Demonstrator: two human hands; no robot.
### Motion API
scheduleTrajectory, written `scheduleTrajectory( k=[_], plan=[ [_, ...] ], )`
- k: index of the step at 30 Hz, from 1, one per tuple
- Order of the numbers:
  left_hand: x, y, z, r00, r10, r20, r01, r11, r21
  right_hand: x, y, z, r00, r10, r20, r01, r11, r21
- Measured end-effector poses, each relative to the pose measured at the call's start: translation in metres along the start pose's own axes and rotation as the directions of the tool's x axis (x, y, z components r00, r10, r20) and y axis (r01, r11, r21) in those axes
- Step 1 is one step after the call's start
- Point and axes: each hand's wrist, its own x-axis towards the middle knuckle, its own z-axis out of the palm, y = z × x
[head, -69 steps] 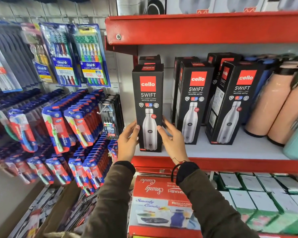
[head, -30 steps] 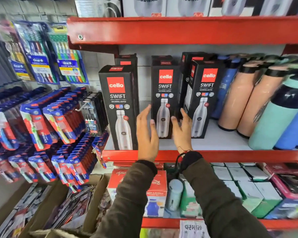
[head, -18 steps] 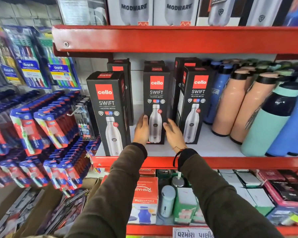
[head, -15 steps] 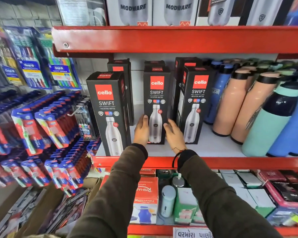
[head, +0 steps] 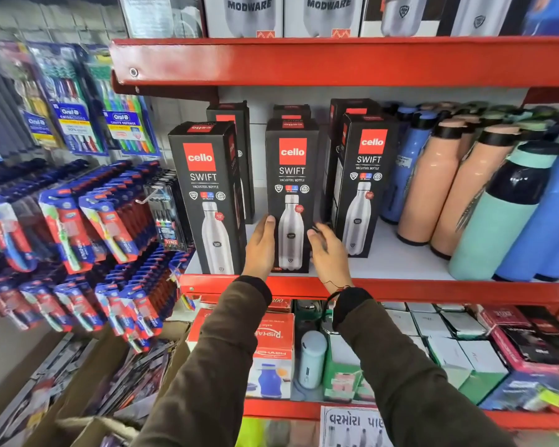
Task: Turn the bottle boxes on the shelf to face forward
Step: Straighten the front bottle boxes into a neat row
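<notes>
Both hands flank middle bottle box — upright on shelf.

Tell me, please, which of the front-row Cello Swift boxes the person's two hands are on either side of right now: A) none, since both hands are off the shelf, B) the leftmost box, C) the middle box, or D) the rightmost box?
C: the left hand lies flat against the left edge of the middle box, and the right hand is at its lower right corner.
</notes>
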Motion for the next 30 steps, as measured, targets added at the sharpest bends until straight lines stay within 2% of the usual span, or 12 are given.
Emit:
scheduleTrajectory(
  k=[18,22,26,30],
  plan=[
    [-0.03,-0.006,-0.009,1.0,0.021,0.015,-0.022,1.0,0.012,-0.031,0.002,-0.012,0.999,-0.052,-0.005,0.052,0.999,0.011],
    [-0.033,-0.003,-0.006,0.999,0.046,-0.026,-0.046,0.999,0.019,-0.029,0.005,-0.012,0.999,-0.047,0.006,0.047,0.999,0.011],
    [-0.046,-0.007,0.005,0.973,0.163,-0.164,-0.163,0.987,0.011,-0.024,0.007,-0.02,0.999,-0.051,-0.011,0.052,0.999,0.006],
    [-0.059,-0.031,0.019,0.868,0.387,-0.312,-0.393,0.919,0.046,-0.018,0.018,-0.041,0.984,-0.06,-0.169,0.07,0.996,0.056]
  ],
)
